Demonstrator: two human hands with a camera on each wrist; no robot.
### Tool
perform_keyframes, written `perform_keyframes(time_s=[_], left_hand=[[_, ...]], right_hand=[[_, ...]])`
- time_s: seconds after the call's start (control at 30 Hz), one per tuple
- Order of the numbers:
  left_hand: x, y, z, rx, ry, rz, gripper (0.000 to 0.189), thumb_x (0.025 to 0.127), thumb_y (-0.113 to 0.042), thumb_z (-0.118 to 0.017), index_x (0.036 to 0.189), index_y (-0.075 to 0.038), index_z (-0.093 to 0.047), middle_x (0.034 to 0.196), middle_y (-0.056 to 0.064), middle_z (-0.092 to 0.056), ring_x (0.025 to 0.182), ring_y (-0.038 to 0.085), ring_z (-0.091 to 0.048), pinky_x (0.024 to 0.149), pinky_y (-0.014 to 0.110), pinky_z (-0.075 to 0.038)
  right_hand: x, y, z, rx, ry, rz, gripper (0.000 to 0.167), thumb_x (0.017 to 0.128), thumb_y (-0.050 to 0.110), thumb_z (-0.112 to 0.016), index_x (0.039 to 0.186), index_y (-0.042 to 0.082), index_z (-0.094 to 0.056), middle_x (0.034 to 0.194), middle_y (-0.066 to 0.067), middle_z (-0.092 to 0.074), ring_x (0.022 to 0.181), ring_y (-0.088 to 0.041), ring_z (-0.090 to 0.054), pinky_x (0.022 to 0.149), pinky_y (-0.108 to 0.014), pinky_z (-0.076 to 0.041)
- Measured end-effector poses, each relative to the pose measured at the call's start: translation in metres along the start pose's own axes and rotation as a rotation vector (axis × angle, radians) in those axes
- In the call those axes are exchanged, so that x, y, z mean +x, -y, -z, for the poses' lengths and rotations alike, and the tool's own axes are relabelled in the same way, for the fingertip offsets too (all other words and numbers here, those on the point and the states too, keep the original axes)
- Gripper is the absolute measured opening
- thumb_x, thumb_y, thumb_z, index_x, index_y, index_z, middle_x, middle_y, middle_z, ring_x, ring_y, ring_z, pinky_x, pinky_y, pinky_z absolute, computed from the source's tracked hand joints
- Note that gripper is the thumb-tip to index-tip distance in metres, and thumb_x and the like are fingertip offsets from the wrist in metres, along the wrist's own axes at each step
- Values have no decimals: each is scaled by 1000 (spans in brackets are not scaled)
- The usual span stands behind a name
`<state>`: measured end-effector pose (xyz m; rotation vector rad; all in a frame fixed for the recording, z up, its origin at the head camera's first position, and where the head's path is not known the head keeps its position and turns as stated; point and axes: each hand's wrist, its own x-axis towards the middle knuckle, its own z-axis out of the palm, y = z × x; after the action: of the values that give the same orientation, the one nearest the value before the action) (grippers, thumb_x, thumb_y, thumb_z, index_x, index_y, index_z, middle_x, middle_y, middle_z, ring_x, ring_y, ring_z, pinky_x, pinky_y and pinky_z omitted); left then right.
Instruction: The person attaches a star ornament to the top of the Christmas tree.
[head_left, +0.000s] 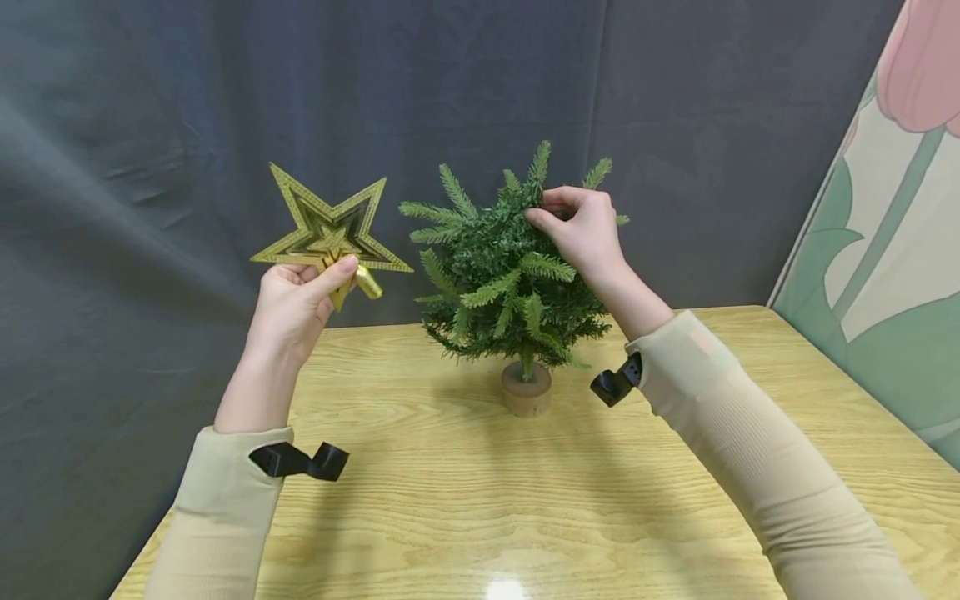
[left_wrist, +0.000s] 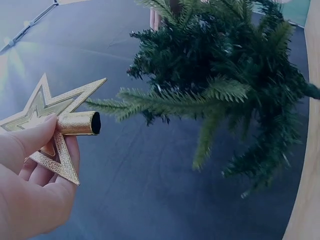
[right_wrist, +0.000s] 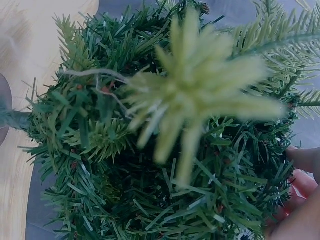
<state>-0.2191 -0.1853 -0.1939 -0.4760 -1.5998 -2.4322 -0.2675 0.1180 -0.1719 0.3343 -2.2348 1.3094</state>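
Note:
My left hand (head_left: 296,304) pinches a gold star tree topper (head_left: 330,237) between thumb and fingers, to the left of a small artificial Christmas tree (head_left: 510,283). A short tube (left_wrist: 80,123) sticks out from the star, its open end facing the tree in the left wrist view. At the tree's upper right, my right hand (head_left: 585,225) pinches a green branch near the top with thumb and fingertips. In the right wrist view the right-hand fingers (right_wrist: 302,185) are partly hidden behind the needles. The tree stands upright on a round wooden base (head_left: 527,392).
The wooden table (head_left: 420,500) carries the tree near its far edge. A dark grey curtain (head_left: 450,83) hangs behind and along the left. On the right stands a panel (head_left: 885,250) painted with tulips. Lighter branches (head_left: 431,221) stick out from the tree towards the star.

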Motion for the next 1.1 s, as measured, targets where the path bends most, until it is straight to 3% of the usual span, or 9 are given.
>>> perform_keyframes(time_s=[0.2, 0.43, 0.6, 0.83, 0.97, 1.1], left_hand=[[17, -11, -16, -23, 38, -10, 17, 79, 5, -70, 94, -4, -67, 84, 3, -68, 78, 10, -66, 74, 22, -55], [37, -25, -35, 68, 42, -3, 14, 79, 1, -72, 91, -4, -67, 84, 3, -68, 80, 12, -65, 75, 23, -55], [50, -32, -51, 124, 44, 8, 19, 80, 0, -71, 97, -4, -64, 87, 3, -67, 81, 12, -64, 74, 22, -54], [68, -39, -83, 226, 62, 38, 20, 81, -2, -71, 99, -4, -64, 88, 1, -68, 83, 10, -63, 71, 20, -53], [78, -41, -104, 285, 87, 36, 24, 81, -2, -70, 104, -2, -63, 89, 3, -68, 88, 12, -64, 78, 22, -52], [88, -40, -124, 337, 112, 51, 33, 82, -4, -70, 114, 0, -61, 103, 11, -69, 94, 15, -64, 84, 26, -50]], right_hand=[[0, 0, 1, -3, 9, -13, 36, 88, 16, -67, 119, -2, -63, 116, -21, -65, 106, -29, -62, 94, -38, -49], [0, -1, 0, -8, 18, -10, 37, 88, 16, -67, 120, -2, -63, 117, -20, -65, 107, -29, -61, 94, -39, -49], [-1, -2, -1, -13, 19, -5, 37, 88, 16, -67, 121, -2, -62, 117, -21, -65, 107, -30, -62, 94, -40, -49], [-2, -1, -1, -3, 8, 0, 38, 88, 16, -67, 121, -2, -62, 118, -21, -64, 108, -30, -61, 94, -40, -49], [-3, -1, -2, 2, 3, 8, 37, 88, 15, -67, 121, -2, -62, 117, -22, -64, 107, -31, -61, 94, -40, -49], [-4, -1, -2, -1, 2, 13, 37, 88, 15, -67, 120, -3, -62, 117, -22, -64, 107, -31, -61, 94, -40, -49]])
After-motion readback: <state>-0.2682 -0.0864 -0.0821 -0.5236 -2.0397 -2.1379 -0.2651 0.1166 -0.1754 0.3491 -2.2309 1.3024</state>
